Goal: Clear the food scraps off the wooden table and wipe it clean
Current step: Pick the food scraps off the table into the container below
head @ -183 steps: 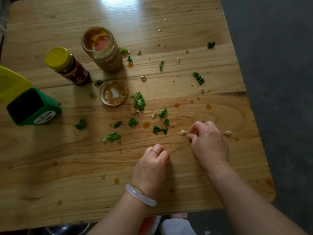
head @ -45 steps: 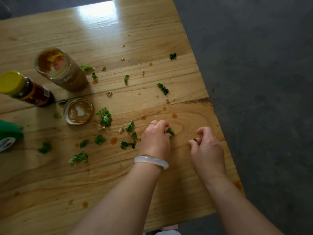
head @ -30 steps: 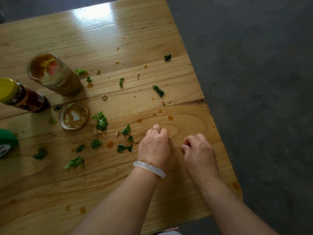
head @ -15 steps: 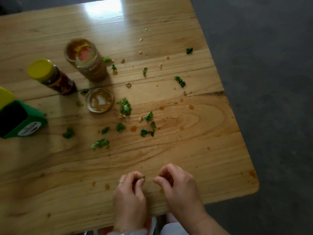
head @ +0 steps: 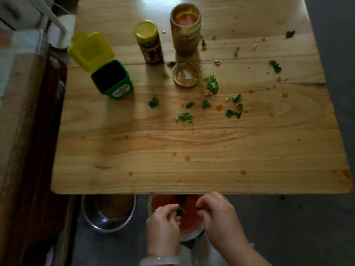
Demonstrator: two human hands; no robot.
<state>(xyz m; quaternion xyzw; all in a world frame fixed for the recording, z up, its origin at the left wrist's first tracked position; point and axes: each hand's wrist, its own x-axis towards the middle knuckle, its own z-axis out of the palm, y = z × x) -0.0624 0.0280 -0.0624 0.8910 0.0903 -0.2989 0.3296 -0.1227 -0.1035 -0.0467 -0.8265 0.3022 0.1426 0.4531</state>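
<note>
Both hands hang below the near edge of the wooden table [head: 192,146], over a red-lined bin [head: 189,219] on the floor. My left hand [head: 163,225] pinches a green leaf scrap [head: 180,210] between its fingertips. My right hand [head: 219,217] is curled with its fingertips pinched; what it holds is hidden. Several green leaf scraps [head: 212,86] and small pale bits lie on the right half of the table. Orange sauce drops [head: 219,107] dot the wood.
A green box with an open yellow lid [head: 112,79], a yellow-capped jar [head: 150,43], an open sauce jar [head: 185,28] and its loose lid [head: 187,74] stand at the back. A steel bowl [head: 108,212] sits on the floor left of the bin. Dark furniture borders the left.
Both hands picked scraps off the table's right side, drew back over the near edge and now hang below it above the bin. The view has tilted down.
</note>
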